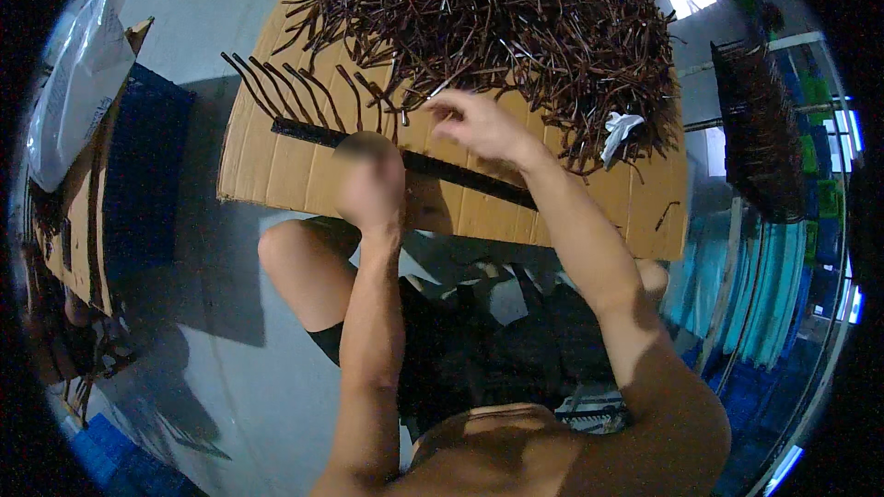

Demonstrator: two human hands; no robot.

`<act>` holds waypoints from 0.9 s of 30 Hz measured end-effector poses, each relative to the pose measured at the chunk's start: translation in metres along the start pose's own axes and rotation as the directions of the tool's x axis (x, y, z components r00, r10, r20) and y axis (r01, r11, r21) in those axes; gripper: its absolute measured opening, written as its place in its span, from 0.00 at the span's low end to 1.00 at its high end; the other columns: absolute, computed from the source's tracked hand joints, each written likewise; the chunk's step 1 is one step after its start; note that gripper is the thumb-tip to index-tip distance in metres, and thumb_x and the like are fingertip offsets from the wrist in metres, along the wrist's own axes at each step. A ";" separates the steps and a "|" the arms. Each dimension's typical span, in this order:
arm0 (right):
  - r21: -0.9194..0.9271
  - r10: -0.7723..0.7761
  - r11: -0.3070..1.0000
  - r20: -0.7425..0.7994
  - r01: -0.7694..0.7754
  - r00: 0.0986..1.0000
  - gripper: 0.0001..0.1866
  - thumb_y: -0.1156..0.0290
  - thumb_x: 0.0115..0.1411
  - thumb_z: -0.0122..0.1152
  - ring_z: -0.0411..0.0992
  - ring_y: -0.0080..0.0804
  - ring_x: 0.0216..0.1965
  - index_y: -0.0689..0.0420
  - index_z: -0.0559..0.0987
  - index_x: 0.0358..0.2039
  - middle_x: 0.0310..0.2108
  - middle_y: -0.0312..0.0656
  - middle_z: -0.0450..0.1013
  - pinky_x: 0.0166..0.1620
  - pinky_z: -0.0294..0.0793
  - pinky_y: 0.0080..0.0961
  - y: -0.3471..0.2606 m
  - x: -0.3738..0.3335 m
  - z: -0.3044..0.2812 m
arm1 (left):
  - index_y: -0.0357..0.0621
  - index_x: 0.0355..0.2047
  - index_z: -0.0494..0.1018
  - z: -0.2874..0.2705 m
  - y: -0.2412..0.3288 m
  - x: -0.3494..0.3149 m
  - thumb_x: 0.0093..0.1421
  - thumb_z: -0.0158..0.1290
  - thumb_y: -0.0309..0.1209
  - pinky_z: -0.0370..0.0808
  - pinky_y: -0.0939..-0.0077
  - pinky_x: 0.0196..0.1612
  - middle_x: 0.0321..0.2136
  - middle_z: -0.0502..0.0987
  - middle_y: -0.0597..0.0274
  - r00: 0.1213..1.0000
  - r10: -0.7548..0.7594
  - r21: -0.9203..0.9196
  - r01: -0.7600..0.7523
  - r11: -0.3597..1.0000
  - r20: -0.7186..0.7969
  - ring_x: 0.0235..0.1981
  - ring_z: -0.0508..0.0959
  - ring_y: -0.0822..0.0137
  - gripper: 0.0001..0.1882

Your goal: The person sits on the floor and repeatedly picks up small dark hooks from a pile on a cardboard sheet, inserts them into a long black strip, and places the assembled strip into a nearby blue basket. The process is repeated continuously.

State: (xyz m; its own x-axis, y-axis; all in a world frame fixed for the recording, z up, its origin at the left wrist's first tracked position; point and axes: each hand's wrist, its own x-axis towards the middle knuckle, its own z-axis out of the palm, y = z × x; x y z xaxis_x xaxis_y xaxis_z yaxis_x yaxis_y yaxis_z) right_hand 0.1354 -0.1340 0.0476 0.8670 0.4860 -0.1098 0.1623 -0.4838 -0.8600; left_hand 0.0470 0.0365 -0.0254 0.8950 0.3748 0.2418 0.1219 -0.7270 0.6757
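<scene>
A long black bar (470,179) lies aslant across the near part of the cardboard. Several thin, bent, dark brown rods (318,97) stand in a row along its left part, leaning up and to the left. My left hand (370,189) is closed in a compact fist over the middle of the bar; its fingers are blurred. Just beyond the bar, my right hand (483,129) hovers with loosely curled fingers apart, and I see nothing held in it. Its fingertips are close to loose rods at the near edge of a large tangled pile of similar rods (497,14).
The cardboard sheet (626,212) carries the pile, with a crumpled white scrap (622,133) on the pile's right edge. On the left, a clear plastic bag (83,83) hangs over cardboard beside a blue box (152,166). To the right is a rack with dark rods (760,133).
</scene>
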 end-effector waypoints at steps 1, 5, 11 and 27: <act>-0.250 -0.022 0.968 -0.118 -0.009 0.993 0.13 0.72 0.54 0.59 0.72 0.46 0.41 0.61 0.75 0.41 0.38 0.49 0.73 0.45 0.72 0.34 0.015 0.005 -0.009 | 0.39 0.31 0.79 -0.006 0.004 0.001 0.57 0.57 0.33 0.74 0.69 0.30 0.26 0.79 0.49 1.000 -0.004 0.007 0.004 1.000 0.019 0.26 0.80 0.55 0.09; -0.497 0.051 0.850 -0.254 -0.176 0.966 0.11 0.77 0.55 0.55 0.72 0.47 0.35 0.62 0.72 0.40 0.31 0.49 0.72 0.40 0.72 0.36 0.027 0.011 -0.014 | 0.39 0.32 0.78 -0.005 0.005 -0.002 0.56 0.57 0.32 0.75 0.71 0.29 0.27 0.79 0.52 0.988 0.154 -0.097 -0.156 0.983 -0.026 0.25 0.80 0.58 0.09; 0.266 0.193 0.947 -0.016 -0.182 0.981 0.10 0.75 0.59 0.59 0.72 0.19 0.33 0.65 0.73 0.40 0.32 0.38 0.74 0.35 0.72 0.19 -0.004 -0.014 0.022 | 0.39 0.34 0.76 -0.004 0.008 -0.006 0.56 0.57 0.32 0.74 0.68 0.34 0.31 0.78 0.54 0.993 0.120 0.071 -0.121 0.990 0.019 0.30 0.78 0.55 0.09; 0.202 0.023 0.978 -0.367 0.056 0.930 0.12 0.68 0.56 0.62 0.78 0.33 0.33 0.63 0.77 0.36 0.31 0.47 0.78 0.39 0.75 0.27 -0.007 -0.026 0.054 | 0.41 0.33 0.74 -0.009 0.019 -0.003 0.55 0.55 0.28 0.71 0.62 0.35 0.30 0.76 0.55 0.981 0.191 -0.142 -0.184 0.972 0.032 0.32 0.75 0.51 0.07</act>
State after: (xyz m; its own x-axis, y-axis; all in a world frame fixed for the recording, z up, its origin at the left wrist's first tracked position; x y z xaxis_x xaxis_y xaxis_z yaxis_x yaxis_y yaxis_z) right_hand 0.0864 -0.1037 0.0291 0.9828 0.1741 0.0612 0.1120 -0.2992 -0.9476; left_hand 0.0431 0.0272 -0.0071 0.9151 0.2107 0.3438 -0.1075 -0.6943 0.7116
